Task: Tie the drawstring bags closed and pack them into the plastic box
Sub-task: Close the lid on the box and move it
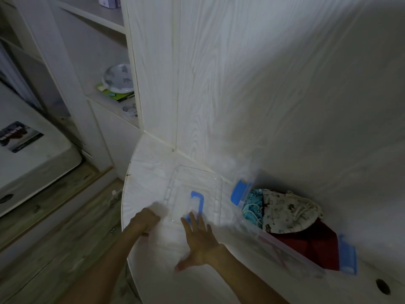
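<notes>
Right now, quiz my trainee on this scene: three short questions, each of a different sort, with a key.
1. True or false: the plastic box already holds drawstring bags.
2. Multiple choice: the clear lid with the blue handle lies A) on the box, B) flat on the white table left of the box, C) on the floor.
3. Fill in: the right hand reaches toward the lid with its fingers ____.

Key
1. True: a teal bag, a cream printed bag and a dark red bag lie inside.
2. B
3. Spread; the left hand is at the lid's near left edge, its grip blurred.
</notes>
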`<state>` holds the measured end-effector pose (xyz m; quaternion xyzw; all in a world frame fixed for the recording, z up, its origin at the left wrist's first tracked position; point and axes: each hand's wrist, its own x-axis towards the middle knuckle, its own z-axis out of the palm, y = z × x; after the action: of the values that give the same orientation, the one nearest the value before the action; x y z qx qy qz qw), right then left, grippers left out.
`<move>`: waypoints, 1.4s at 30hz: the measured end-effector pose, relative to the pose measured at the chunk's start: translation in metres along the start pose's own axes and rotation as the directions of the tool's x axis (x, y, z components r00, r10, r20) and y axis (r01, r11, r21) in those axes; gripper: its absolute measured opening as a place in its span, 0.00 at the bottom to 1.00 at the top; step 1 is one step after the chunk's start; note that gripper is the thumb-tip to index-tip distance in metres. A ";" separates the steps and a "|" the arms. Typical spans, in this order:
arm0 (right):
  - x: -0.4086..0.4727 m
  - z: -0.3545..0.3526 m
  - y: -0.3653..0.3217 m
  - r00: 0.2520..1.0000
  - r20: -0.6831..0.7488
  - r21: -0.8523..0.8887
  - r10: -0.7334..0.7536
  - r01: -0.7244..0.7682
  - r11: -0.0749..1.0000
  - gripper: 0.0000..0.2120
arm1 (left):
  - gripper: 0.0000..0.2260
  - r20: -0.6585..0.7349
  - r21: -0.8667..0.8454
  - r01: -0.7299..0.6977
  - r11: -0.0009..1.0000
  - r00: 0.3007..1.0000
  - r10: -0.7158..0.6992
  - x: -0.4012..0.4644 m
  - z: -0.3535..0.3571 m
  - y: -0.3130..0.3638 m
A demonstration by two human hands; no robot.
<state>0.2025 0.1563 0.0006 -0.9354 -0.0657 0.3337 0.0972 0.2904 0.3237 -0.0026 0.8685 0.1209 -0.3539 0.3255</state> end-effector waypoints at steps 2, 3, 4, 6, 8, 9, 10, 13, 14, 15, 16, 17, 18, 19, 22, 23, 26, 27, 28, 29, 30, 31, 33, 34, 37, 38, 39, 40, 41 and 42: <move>-0.007 -0.001 -0.004 0.999 -0.054 -0.013 0.003 -0.004 1.000 0.56 | 0.12 0.041 -0.104 0.020 0.994 0.999 -0.015 -0.005 -0.014 0.004; -0.010 -0.003 -0.005 0.995 -0.097 -0.007 -0.007 0.007 1.000 0.53 | 0.08 0.067 -0.128 0.019 0.992 0.998 -0.010 -0.010 -0.023 0.010; -0.014 -0.007 -0.006 0.989 -0.144 0.020 -0.024 0.027 0.999 0.50 | 0.07 0.084 -0.131 0.010 0.991 0.996 0.001 -0.015 -0.035 0.016; -0.022 -0.022 -0.008 0.957 -0.279 0.078 -0.083 0.109 0.991 0.42 | 0.08 0.072 -0.170 -0.024 0.985 0.997 0.036 -0.025 -0.060 0.031; -0.032 -0.043 -0.010 0.853 -0.499 0.093 -0.151 0.226 0.970 0.30 | 0.09 0.042 -0.245 -0.066 0.967 0.996 0.078 -0.038 -0.084 0.046; -0.038 -0.055 -0.011 0.771 -0.614 0.084 -0.169 0.277 0.957 0.24 | 0.10 0.024 -0.290 -0.093 0.953 0.994 0.105 -0.045 -0.096 0.054; -0.043 -0.067 -0.012 0.691 -0.703 0.083 -0.168 0.314 0.946 0.19 | 0.13 0.001 -0.336 -0.123 0.934 0.991 0.131 -0.050 -0.105 0.060; -0.060 -0.101 -0.013 0.561 -0.827 0.258 -0.018 0.408 0.876 0.13 | 0.20 -0.135 -0.491 -0.290 0.821 0.957 0.257 -0.060 -0.116 0.075; -0.067 -0.112 -0.011 0.560 -0.827 0.355 0.053 0.446 0.821 0.13 | 0.20 -0.212 -0.519 -0.348 0.781 0.937 0.276 -0.061 -0.114 0.080; -0.074 -0.122 -0.008 0.567 -0.816 0.445 0.113 0.492 0.748 0.13 | 0.21 -0.310 -0.489 -0.404 0.773 0.909 0.279 -0.063 -0.111 0.084; -0.081 -0.131 -0.004 0.570 -0.806 0.513 0.161 0.538 0.669 0.13 | 0.25 -0.401 -0.425 -0.435 0.794 0.877 0.265 -0.062 -0.107 0.086; -0.091 -0.138 0.004 0.563 -0.801 0.555 0.202 0.575 0.601 0.14 | 0.30 -0.465 -0.371 -0.445 0.815 0.849 0.251 -0.064 -0.100 0.090; -0.101 -0.145 0.013 0.564 -0.790 0.590 0.238 0.597 0.544 0.15 | 0.36 -0.473 -0.361 -0.429 0.828 0.850 0.234 -0.067 -0.094 0.094; -0.112 -0.151 0.023 0.575 -0.771 0.627 0.273 0.610 0.485 0.16 | 0.38 -0.436 -0.378 -0.409 0.831 0.870 0.230 -0.071 -0.087 0.100; -0.151 -0.158 0.060 0.597 -0.701 0.709 0.390 0.642 0.292 0.18 | 0.36 -0.254 -0.388 -0.413 0.824 0.907 0.336 -0.079 -0.064 0.120; -0.167 -0.155 0.075 0.584 -0.688 0.715 0.431 0.646 0.268 0.18 | 0.36 -0.243 -0.388 -0.447 0.806 0.893 0.379 -0.082 -0.054 0.130; -0.203 -0.136 0.111 0.563 -0.643 0.743 0.520 0.625 0.241 0.16 | 0.35 -0.245 -0.379 -0.497 0.781 0.867 0.433 -0.090 -0.029 0.151; -0.212 -0.127 0.122 0.559 -0.611 0.761 0.560 0.610 0.221 0.15 | 0.34 -0.221 -0.348 -0.510 0.787 0.860 0.460 -0.092 -0.019 0.158; -0.220 -0.118 0.133 0.553 -0.567 0.780 0.611 0.598 0.184 0.15 | 0.33 -0.184 -0.315 -0.521 0.794 0.854 0.487 -0.094 -0.009 0.165; -0.226 -0.108 0.143 0.546 -0.514 0.798 0.661 0.587 0.135 0.15 | 0.33 -0.147 -0.288 -0.529 0.798 0.848 0.509 -0.095 0.000 0.171; -0.232 -0.096 0.155 0.533 -0.460 0.807 0.710 0.585 0.083 0.15 | 0.33 -0.099 -0.265 -0.529 0.806 0.846 0.523 -0.095 0.012 0.178; -0.235 -0.085 0.165 0.522 -0.415 0.809 0.745 0.586 0.040 0.16 | 0.35 -0.068 -0.240 -0.530 0.813 0.845 0.531 -0.094 0.022 0.183; -0.240 -0.061 0.183 0.496 -0.334 0.811 0.802 0.585 -0.024 0.17 | 0.38 -0.012 -0.133 -0.540 0.831 0.839 0.543 -0.096 0.045 0.191; -0.240 -0.050 0.189 0.485 -0.298 0.816 0.822 0.577 -0.045 0.17 | 0.38 0.008 -0.066 -0.544 0.837 0.838 0.545 -0.098 0.055 0.193; -0.231 -0.028 0.203 0.431 -0.189 0.866 0.882 0.497 -0.058 0.16 | 0.43 0.067 -0.019 -0.589 0.808 0.805 0.589 -0.101 0.087 0.197; -0.227 -0.024 0.205 0.395 -0.169 0.885 0.903 0.465 -0.038 0.16 | 0.43 0.068 -0.065 -0.617 0.784 0.782 0.620 -0.100 0.095 0.197; -0.222 -0.019 0.207 0.350 -0.162 0.902 0.923 0.433 -0.005 0.16 | 0.37 0.041 -0.110 -0.653 0.749 0.750 0.660 -0.100 0.102 0.198; -0.218 -0.015 0.211 0.301 -0.163 0.912 0.940 0.408 0.027 0.17 | 0.31 0.013 -0.128 -0.681 0.721 0.725 0.688 -0.097 0.108 0.199; -0.215 -0.010 0.214 0.251 -0.164 0.929 0.954 0.364 0.064 0.17 | 0.26 -0.001 -0.123 -0.696 0.708 0.713 0.701 -0.096 0.110 0.198; -0.213 -0.005 0.219 0.204 -0.171 0.944 0.964 0.315 0.101 0.17 | 0.23 0.000 -0.094 -0.706 0.702 0.705 0.709 -0.094 0.112 0.199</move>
<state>0.0549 -0.0970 0.0854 -0.6178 0.5165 -0.2695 0.5281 0.2503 0.1017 0.0979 0.8268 -0.2122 -0.2120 0.4759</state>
